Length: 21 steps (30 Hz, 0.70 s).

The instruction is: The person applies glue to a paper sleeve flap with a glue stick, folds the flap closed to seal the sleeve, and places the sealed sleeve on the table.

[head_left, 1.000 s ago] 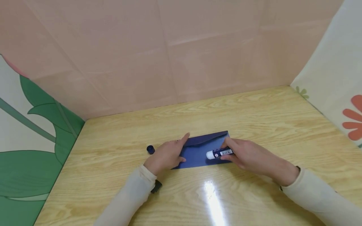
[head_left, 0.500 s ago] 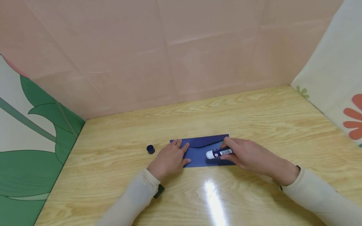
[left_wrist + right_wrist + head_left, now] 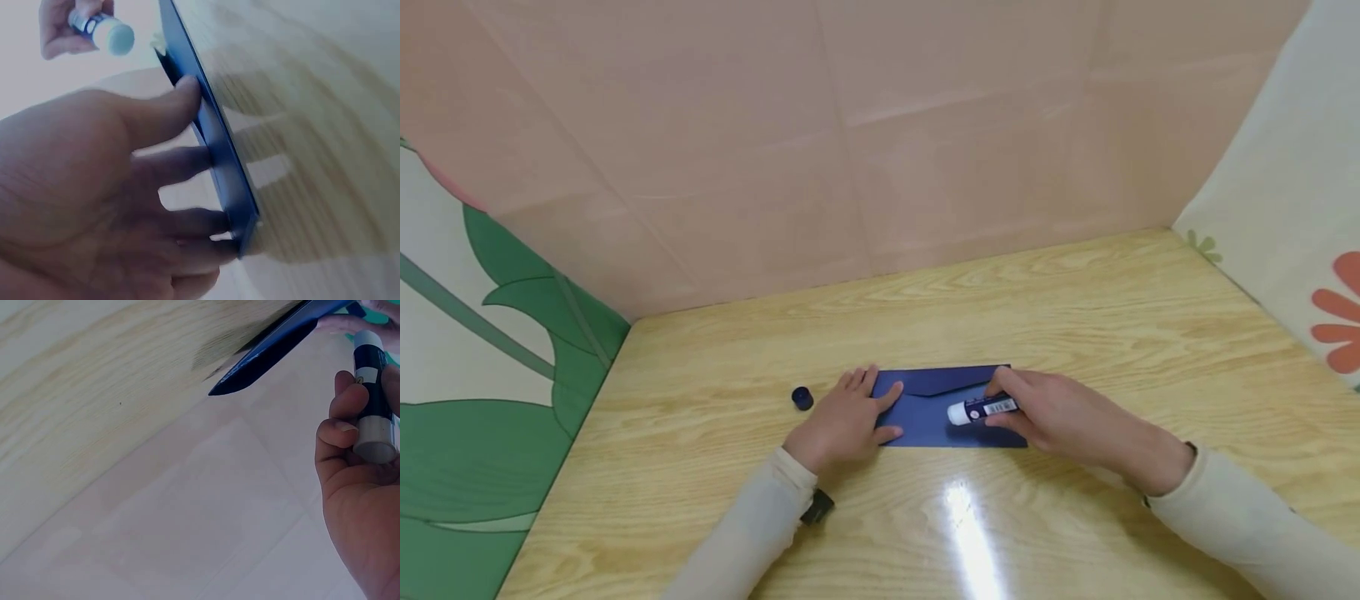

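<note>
Blue envelope slants less than before.

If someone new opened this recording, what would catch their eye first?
Probably the dark blue envelope, below centre in the head view, with the left hand at its left end. Next, the white-tipped glue stick the right hand holds, overlapping the envelope in that view. The bright orange flower at the right edge may also draw attention.

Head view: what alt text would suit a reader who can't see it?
A right hand holds a glue stick over a blue envelope, whose left end the left hand touches. A small dark cap sits nearby on the wooden table.
</note>
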Motion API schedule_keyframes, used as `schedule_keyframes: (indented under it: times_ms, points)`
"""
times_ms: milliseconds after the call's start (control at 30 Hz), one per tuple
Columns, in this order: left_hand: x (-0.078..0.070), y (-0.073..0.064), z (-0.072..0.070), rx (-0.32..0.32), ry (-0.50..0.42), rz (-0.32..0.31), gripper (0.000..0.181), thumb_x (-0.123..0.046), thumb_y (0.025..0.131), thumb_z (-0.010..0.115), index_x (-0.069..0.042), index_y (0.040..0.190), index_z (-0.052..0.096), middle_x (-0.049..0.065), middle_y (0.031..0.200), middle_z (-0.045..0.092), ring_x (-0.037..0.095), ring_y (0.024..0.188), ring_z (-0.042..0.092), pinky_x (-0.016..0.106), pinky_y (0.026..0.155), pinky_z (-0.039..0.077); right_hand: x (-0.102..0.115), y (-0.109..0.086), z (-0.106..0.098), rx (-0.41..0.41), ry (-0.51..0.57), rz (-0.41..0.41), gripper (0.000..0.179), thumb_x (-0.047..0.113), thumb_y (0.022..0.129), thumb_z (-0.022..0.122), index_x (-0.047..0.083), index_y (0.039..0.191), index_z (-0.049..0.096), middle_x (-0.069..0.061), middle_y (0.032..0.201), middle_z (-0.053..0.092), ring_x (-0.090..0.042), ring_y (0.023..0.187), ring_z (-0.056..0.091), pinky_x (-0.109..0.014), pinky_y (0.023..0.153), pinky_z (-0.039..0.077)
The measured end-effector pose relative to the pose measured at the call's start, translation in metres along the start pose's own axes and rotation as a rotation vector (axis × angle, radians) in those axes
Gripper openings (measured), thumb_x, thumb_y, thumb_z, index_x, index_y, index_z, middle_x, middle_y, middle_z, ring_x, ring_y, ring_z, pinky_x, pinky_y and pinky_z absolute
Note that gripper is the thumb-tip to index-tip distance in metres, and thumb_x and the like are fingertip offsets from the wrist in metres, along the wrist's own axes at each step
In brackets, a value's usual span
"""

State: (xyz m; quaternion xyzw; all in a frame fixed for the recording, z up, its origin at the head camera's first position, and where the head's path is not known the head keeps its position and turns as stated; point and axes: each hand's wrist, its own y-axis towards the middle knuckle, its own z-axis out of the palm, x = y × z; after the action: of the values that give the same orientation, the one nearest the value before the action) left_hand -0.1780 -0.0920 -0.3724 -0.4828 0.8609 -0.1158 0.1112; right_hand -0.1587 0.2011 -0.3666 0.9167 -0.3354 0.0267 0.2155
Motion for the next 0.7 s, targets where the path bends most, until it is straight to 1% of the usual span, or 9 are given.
schedule_keyframes:
  times_ms: [100,200,300,433,467,533,600,700]
  points:
    - [0.004,-0.001,-0.001,0.015,-0.035,0.026,0.064,-0.048,0.103,0.046,-0.021,0.158,0.027,0.022,0.165,0.013,0.037,0.155,0.012,0.046,0.127,0.013,0.000,0.000,0.000,0.004,0.004,0.006,0.031,0.021,0.086,0.078,0.015,0.104,0.054,0.008,0.085,0.067,0.008,0.062,0.045,-0.012,0.054,0.041]
    - [0.004,-0.001,-0.002,0.027,-0.060,0.029,0.063,-0.045,0.104,0.046,-0.020,0.158,0.027,0.023,0.165,0.011,0.038,0.155,0.011,0.045,0.127,0.013,0.000,0.000,0.001,0.007,0.003,0.007,0.030,0.021,0.086,0.078,0.015,0.104,0.054,0.008,0.086,0.068,0.008,0.062,0.045,-0.012,0.055,0.042]
    - [0.001,-0.002,-0.002,0.017,-0.038,0.022,0.061,-0.044,0.105,0.044,-0.019,0.158,0.027,0.022,0.165,0.013,0.038,0.155,0.012,0.047,0.127,0.011,0.001,-0.001,-0.001,0.005,-0.005,0.009,0.031,0.021,0.085,0.079,0.016,0.103,0.055,0.008,0.086,0.068,0.008,0.063,0.045,-0.013,0.055,0.042]
    - [-0.004,-0.004,0.000,-0.018,0.015,-0.007,0.059,-0.045,0.105,0.041,-0.020,0.158,0.029,0.013,0.167,0.017,0.032,0.155,0.015,0.053,0.126,0.004,0.004,0.001,-0.001,0.005,-0.006,0.011,0.031,0.021,0.085,0.079,0.016,0.103,0.054,0.008,0.089,0.069,0.007,0.065,0.047,-0.014,0.056,0.043]
    - [-0.005,-0.004,0.001,-0.024,0.030,-0.007,0.059,-0.044,0.105,0.041,-0.019,0.158,0.029,0.010,0.167,0.018,0.031,0.155,0.016,0.055,0.126,0.004,0.005,0.001,-0.001,0.009,-0.002,0.011,0.030,0.022,0.086,0.078,0.016,0.103,0.054,0.008,0.089,0.069,0.007,0.065,0.048,-0.015,0.056,0.044]
    - [-0.006,-0.004,0.001,-0.026,0.026,0.000,0.060,-0.043,0.106,0.041,-0.016,0.158,0.028,0.006,0.167,0.018,0.028,0.155,0.016,0.054,0.126,0.005,0.006,0.002,-0.001,0.022,0.012,0.020,0.029,0.023,0.088,0.077,0.016,0.103,0.054,0.007,0.091,0.070,0.007,0.066,0.049,-0.015,0.057,0.044]
    - [-0.004,-0.004,0.000,-0.009,-0.018,0.024,0.060,-0.040,0.106,0.042,-0.012,0.158,0.027,0.005,0.167,0.016,0.027,0.156,0.014,0.050,0.127,0.009,0.008,0.003,-0.002,0.032,0.020,0.032,0.028,0.024,0.089,0.076,0.016,0.104,0.053,0.007,0.093,0.071,0.007,0.067,0.050,-0.015,0.057,0.044]
    - [0.001,-0.002,-0.002,0.028,-0.148,0.057,0.060,-0.037,0.107,0.042,-0.011,0.158,0.024,0.006,0.168,0.013,0.026,0.156,0.011,0.044,0.126,0.016,0.009,0.002,-0.004,0.046,0.020,0.056,0.028,0.024,0.088,0.076,0.017,0.104,0.054,0.008,0.090,0.069,0.007,0.065,0.048,-0.014,0.057,0.043]
